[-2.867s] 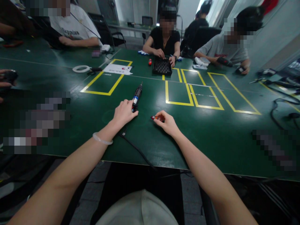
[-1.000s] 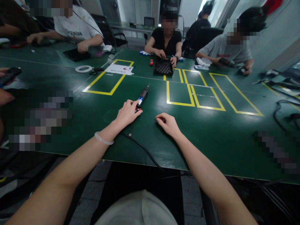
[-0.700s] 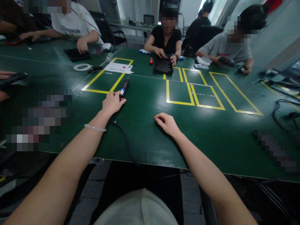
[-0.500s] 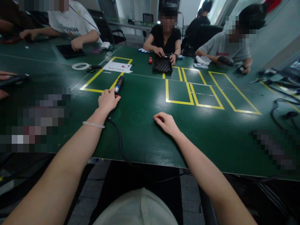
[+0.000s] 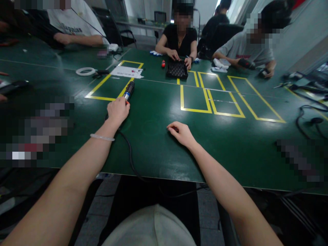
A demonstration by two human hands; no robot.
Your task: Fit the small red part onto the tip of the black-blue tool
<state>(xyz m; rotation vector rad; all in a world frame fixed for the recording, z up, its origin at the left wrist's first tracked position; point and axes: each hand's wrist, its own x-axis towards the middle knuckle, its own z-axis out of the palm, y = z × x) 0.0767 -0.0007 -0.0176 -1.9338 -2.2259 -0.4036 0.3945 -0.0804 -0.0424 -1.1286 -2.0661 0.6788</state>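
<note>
My left hand (image 5: 118,111) is closed around a black corded hand tool (image 5: 128,90) with a blue and silver band. The tool's barrel points away from me across the green table, and its grip is mostly hidden under my fingers. From beneath that hand a black cable (image 5: 130,153) runs down to the table's near edge. My right hand (image 5: 182,133) rests on the tabletop, fingers loosely curled and thumb close to the index finger; nothing shows in it. Ahead of the tool lies a white printed sheet (image 5: 126,72) across a yellow-taped rectangle.
Yellow tape outlines (image 5: 196,110) mark the table right of centre. Across from me a person's hands work at a black tray (image 5: 176,69), near a small red object (image 5: 163,64). A roll of white tape (image 5: 85,71) lies left; cables (image 5: 307,112) cross the right side.
My left hand has closed further around the tool, its thumb drawn in. At the far left, a co-worker has lifted a flat dark object off the table. My right hand stays put.
</note>
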